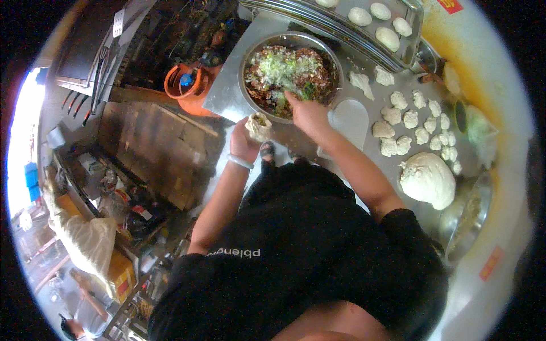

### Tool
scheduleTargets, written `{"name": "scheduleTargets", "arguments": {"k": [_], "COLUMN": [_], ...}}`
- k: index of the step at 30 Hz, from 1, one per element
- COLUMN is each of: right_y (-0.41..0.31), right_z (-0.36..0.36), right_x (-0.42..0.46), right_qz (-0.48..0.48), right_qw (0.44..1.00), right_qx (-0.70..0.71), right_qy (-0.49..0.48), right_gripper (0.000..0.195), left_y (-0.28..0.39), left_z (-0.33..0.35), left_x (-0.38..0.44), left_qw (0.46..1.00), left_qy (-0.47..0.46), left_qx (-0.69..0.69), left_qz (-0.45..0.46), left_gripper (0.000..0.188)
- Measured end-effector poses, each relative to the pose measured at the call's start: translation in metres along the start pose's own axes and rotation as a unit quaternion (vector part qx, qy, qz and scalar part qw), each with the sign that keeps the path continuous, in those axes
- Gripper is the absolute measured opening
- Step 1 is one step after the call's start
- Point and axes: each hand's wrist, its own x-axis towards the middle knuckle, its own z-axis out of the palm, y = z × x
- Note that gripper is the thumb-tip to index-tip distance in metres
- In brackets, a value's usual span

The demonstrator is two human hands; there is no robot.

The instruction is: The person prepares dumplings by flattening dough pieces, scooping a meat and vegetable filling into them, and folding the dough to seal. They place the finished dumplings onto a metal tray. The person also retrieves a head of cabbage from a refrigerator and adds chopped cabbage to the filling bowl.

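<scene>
My left hand (242, 143) holds a cup of dough (258, 127), open at the top, with some filling visible inside. It is just outside the near left rim of a large metal bowl (340, 81). A chopped, mixed filling (294, 64) lies in that bowl, dark reddish-brown with pale and green shreds heaped on top. My right hand (310, 117) reaches over the bowl's near rim. A narrow tip, a finger or a slim tool, points into the filling from it; I cannot tell which.
Several small dough pieces (410, 119) and a large dough mass (428, 181) rest on the metal table (381, 164) to the right. Trays (367, 40) with dough rounds stand beyond. An orange gas cylinder (196, 100) is left of the table. A person (87, 315) appears at lower left.
</scene>
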Motion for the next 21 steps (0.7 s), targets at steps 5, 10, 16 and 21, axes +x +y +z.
{"name": "scheduleTargets", "arguments": {"k": [5,10,16,21], "right_y": [0.008,0.039,0.007,0.031], "right_z": [0.028,0.027,-0.011,-0.005], "right_x": [-0.004,-0.018,-0.057,-0.066], "right_qz": [-0.037,0.015,-0.082,-0.137], "right_qw": [0.998,0.941,0.964,0.968], "right_qx": [0.046,0.337,0.222,0.124], "right_qy": [0.015,-0.012,0.121,0.170], "right_gripper": [0.046,0.041,0.040,0.046], "left_y": [0.002,-0.002,-0.001,0.010], "left_z": [-0.009,-0.012,0.031,0.042], "left_x": [0.008,0.012,-0.005,-0.007], "left_qw": [1.000,1.000,1.000,0.997], "left_qy": [0.005,-0.001,0.023,0.028], "left_qx": [0.003,0.004,-0.019,-0.063], "left_qz": [0.004,-0.007,0.008,0.016], "left_gripper": [0.034,0.034,0.036,0.039]}}
